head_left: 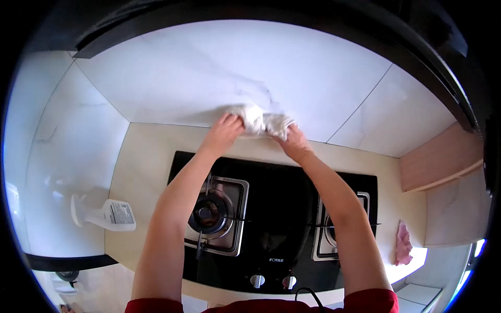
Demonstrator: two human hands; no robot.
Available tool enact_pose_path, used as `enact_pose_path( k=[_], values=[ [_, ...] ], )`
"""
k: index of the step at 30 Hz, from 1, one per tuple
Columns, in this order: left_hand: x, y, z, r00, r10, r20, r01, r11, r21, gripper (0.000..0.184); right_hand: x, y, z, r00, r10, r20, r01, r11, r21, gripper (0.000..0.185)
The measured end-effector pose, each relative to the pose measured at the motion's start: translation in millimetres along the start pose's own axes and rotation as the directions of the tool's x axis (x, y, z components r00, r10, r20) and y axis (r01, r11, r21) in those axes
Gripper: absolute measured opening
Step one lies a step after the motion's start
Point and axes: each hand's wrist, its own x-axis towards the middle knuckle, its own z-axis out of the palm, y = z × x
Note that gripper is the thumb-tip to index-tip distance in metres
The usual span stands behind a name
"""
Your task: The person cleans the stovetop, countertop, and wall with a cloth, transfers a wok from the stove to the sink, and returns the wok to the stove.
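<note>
Both my arms stretch over the black gas stove (271,208) to the wall behind it. A crumpled white cloth (254,120) is bunched between my hands, low on the marbled wall (209,78) near where it meets the counter. My left hand (226,133) grips the cloth's left end with bent fingers. On its right end, my right hand (293,142) is closed, its fingertips partly hidden by the folds.
A white spray bottle (119,215) stands on the counter at the left. A pink cloth (403,244) lies near the counter's right end. Two burners with metal trays (237,242) and raised pan supports sit below my forearms. A dark range hood edge (313,26) arches overhead.
</note>
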Motion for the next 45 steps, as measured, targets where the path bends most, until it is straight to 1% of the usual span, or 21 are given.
enact_pose_path(
  k=[3,5,7,9,11,13,15,16,18,22,24,26,28,31,32,35,36,38,40,43,45],
  values=[
    [-15.0,2.4,-8.8,0.989,0.109,0.098,-0.094,0.984,-0.149,0.023,-3.2,-22.8,-6.9,0.979,0.11,0.169,-0.13,0.985,0.11,0.031],
    [-7.2,-1.0,-20.9,0.979,0.104,0.177,-0.063,0.973,-0.223,0.024,6.3,-11.4,-32.3,0.927,-0.134,0.35,0.173,0.981,-0.084,0.03],
    [-0.1,-15.3,-25.4,0.955,0.237,0.178,-0.205,0.962,-0.183,0.022,30.2,-3.7,-45.7,0.964,-0.195,0.181,0.215,0.972,-0.093,0.03],
    [7.4,-26.4,-45.8,0.975,0.193,0.113,-0.162,0.957,-0.24,0.021,62.3,2.2,-74.2,0.999,-0.053,-0.012,0.053,0.999,0.004,0.031],
    [25.7,-47.5,-113.0,0.801,0.004,0.599,-0.168,0.962,0.217,0.024,108.5,9.2,-110.2,0.972,-0.091,-0.217,0.076,0.994,-0.077,0.031],
    [9.2,-100.2,-116.2,0.999,-0.008,0.048,-0.006,0.961,0.278,0.029,153.0,5.9,-160.0,0.913,-0.137,-0.384,0.112,0.99,-0.087,0.029],
    [16.6,-137.8,-144.3,0.978,-0.071,-0.196,0.116,0.967,0.227,0.035,193.2,1.0,-191.8,0.853,-0.181,-0.489,0.053,0.963,-0.264,0.025],
    [21.6,-150.8,-159.0,0.978,-0.076,-0.195,0.121,0.966,0.23,0.035,207.1,-2.7,-199.0,0.852,-0.186,-0.49,0.059,0.963,-0.263,0.025],
    [26.8,-166.4,-173.4,0.87,-0.458,-0.182,0.479,0.873,0.094,0.038,228.1,-12.2,-200.5,0.891,-0.076,-0.449,-0.035,0.972,-0.233,0.033],
    [21.9,-146.0,-123.0,0.786,-0.54,-0.302,0.556,0.83,-0.038,0.033,231.9,-33.8,-163.7,0.829,-0.086,-0.552,0.012,0.991,-0.137,0.034],
    [-4.8,-125.3,-81.3,0.797,-0.564,-0.216,0.56,0.824,-0.089,0.025,217.6,-49.8,-114.2,0.927,-0.142,-0.348,0.079,0.979,-0.189,0.021],
    [-51.6,-108.6,-45.3,0.793,-0.548,0.265,0.591,0.797,-0.121,0.026,180.0,-56.7,-29.9,0.984,-0.153,-0.09,0.144,0.985,-0.095,0.02],
    [-98.3,-88.4,-26.7,0.873,-0.482,0.071,0.473,0.802,-0.366,0.036,160.2,-81.3,-6.2,0.907,0.059,0.417,-0.17,0.958,0.233,0.018],
    [-134.1,-84.5,1.1,0.93,-0.244,0.274,0.309,0.923,-0.228,0.042,132.6,-93.5,22.5,0.839,-0.38,0.39,0.437,0.897,-0.063,0.021],
    [-137.5,-88.9,3.8,0.923,-0.177,0.342,0.27,0.93,-0.248,0.041,129.3,-99.1,17.4,0.835,-0.383,0.396,0.439,0.897,-0.058,0.021],
    [-124.7,-65.9,-4.0,0.888,-0.352,0.295,0.454,0.769,-0.449,0.035,126.8,-104.2,1.7,0.869,-0.355,0.346,0.395,0.917,-0.051,0.031],
    [-114.0,-62.0,-12.1,0.828,-0.37,0.421,0.547,0.694,-0.468,0.026,112.9,-108.8,0.7,0.943,-0.195,0.27,0.169,0.978,0.118,0.035],
    [-87.2,-51.4,-21.9,0.738,-0.15,0.658,0.471,0.813,-0.343,0.018,87.4,-98.5,-15.3,0.964,0.005,0.266,-0.128,0.885,0.447,0.045],
    [-62.1,-17.7,-17.0,0.765,0.06,0.641,0.293,0.854,-0.43,0.016,43.2,-73.9,-21.2,0.968,0.081,0.238,-0.172,0.905,0.389,0.045],
    [-40.8,25.2,-0.6,0.921,0.113,0.373,0.204,0.674,-0.71,0.023,2.8,-49.3,-52.0,0.921,0.152,0.358,-0.282,0.894,0.347,0.044],
    [-27.6,31.0,17.3,0.867,0.108,0.487,0.318,0.632,-0.707,0.025,3.3,-51.8,-59.4,0.856,0.24,0.458,-0.41,0.854,0.319,0.044]
  ],
)
